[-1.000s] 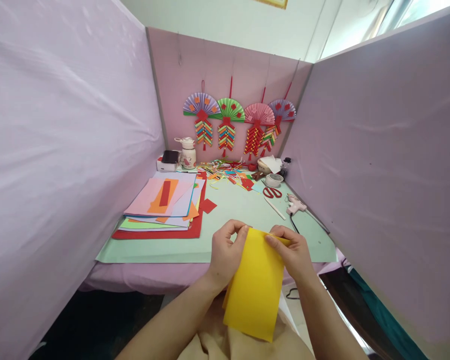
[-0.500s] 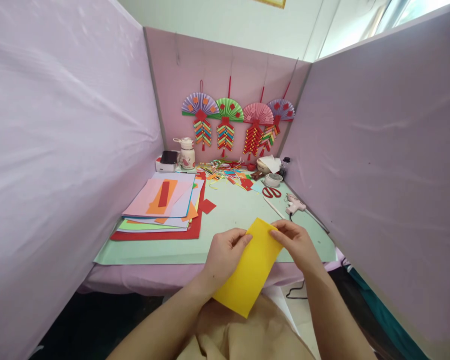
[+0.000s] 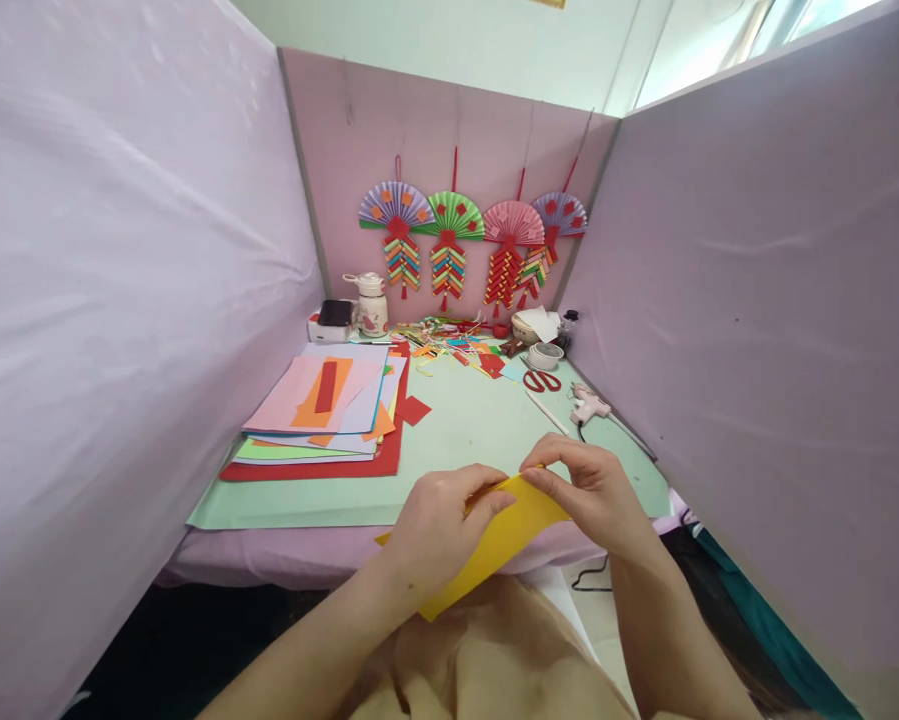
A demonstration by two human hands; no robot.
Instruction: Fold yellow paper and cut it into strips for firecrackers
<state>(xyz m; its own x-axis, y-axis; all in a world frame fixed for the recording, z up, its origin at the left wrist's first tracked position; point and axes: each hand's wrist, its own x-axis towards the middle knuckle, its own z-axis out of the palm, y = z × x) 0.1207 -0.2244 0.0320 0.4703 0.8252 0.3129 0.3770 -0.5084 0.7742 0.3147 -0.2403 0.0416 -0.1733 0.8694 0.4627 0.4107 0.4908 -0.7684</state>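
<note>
A sheet of yellow paper [image 3: 505, 535] is held between both hands, over my lap and the table's front edge. My left hand [image 3: 449, 525] pinches its upper edge with the thumb in front, and the palm covers part of the sheet. A small yellow corner pokes out left of that hand. My right hand [image 3: 580, 490] grips the upper right part of the same edge between thumb and fingers. The sheet is tilted, its broad face slanting down to the left. Whether it is folded along the top edge I cannot tell.
A stack of coloured paper [image 3: 318, 405] lies on the left of the green tabletop [image 3: 464, 440]. Red-handled scissors [image 3: 542, 381], a roll of tape [image 3: 545, 356], and a glue gun [image 3: 589, 404] lie on the right. Paper scraps [image 3: 449, 340] and a bottle [image 3: 372, 305] are behind. Paper fans [image 3: 456, 215] hang above.
The yellow paper has turned from facing me nearly flat to a slant, its lower end swinging left. My right hand has moved left along the edge, nearer my left hand.
</note>
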